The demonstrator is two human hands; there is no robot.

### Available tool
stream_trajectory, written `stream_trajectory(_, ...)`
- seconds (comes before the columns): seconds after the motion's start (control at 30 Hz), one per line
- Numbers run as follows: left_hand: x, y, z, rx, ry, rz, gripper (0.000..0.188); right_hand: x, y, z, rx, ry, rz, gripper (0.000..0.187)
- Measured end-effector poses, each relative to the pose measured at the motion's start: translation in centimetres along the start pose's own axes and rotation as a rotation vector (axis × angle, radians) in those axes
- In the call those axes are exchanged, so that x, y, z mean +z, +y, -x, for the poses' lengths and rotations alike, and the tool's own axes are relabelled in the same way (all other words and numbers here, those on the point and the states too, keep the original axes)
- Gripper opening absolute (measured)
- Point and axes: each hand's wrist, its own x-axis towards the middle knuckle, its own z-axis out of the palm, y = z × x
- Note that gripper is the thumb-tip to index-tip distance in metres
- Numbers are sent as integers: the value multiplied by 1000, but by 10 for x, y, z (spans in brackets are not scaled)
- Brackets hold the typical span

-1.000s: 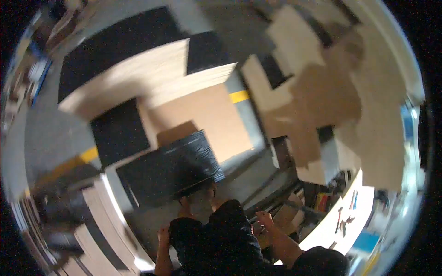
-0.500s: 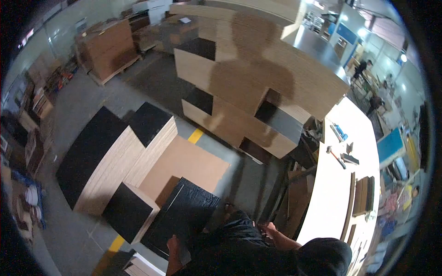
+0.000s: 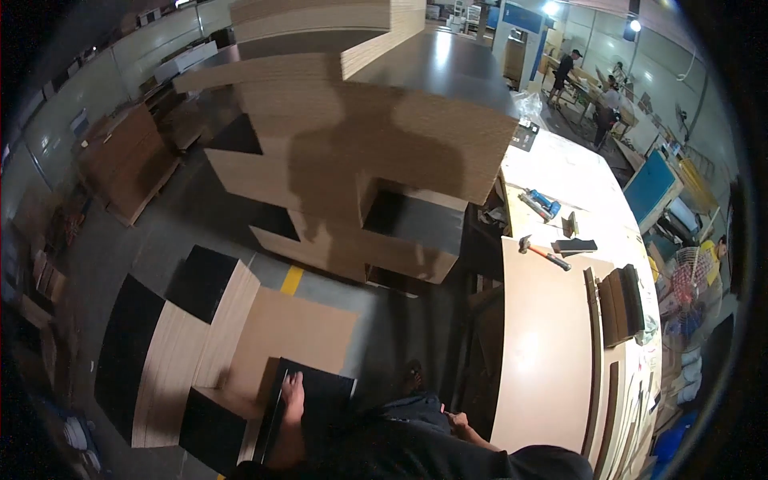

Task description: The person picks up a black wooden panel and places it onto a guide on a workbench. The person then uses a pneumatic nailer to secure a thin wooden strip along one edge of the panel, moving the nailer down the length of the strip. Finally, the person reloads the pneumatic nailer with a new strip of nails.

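Note:
My left hand [image 3: 294, 390] lies on a black panel [image 3: 324, 400] low in front of me. Its fingers reach forward along the panel's left side, near a thin pale line. The panel sits beside a stack of boards with black tops and pale layered edges [image 3: 172, 364]. Close to my dark trousers is my right hand [image 3: 458, 422], its fingers curled in. What the right hand holds, if anything, is too small to make out. A flat brown board [image 3: 300, 328] lies just beyond the black panel.
A tall stack of layered boards [image 3: 400, 120] stands ahead. On the right, a workbench [image 3: 532, 352] bears a hammer [image 3: 544, 253], a blue power tool [image 3: 542, 203] and brown strips [image 3: 614, 308]. A large brown crate [image 3: 128, 164] stands at the far left. Other people [image 3: 566, 70] work far off.
My left hand has moved forward along the black panel. My view has shifted, bringing more of the workbench into sight. The right hand stays near my trousers.

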Motion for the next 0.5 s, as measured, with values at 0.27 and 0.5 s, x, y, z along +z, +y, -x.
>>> stream_trajectory(0.27, 182, 381, -83, 877, 63, 8, 44, -60, -93, -27, -369, 3, -70, 46)
stream_trajectory(0.5, 220, 634, -103, 1370, 178, 144, 42, -79, -128, -2, -339, 0, -45, 55)
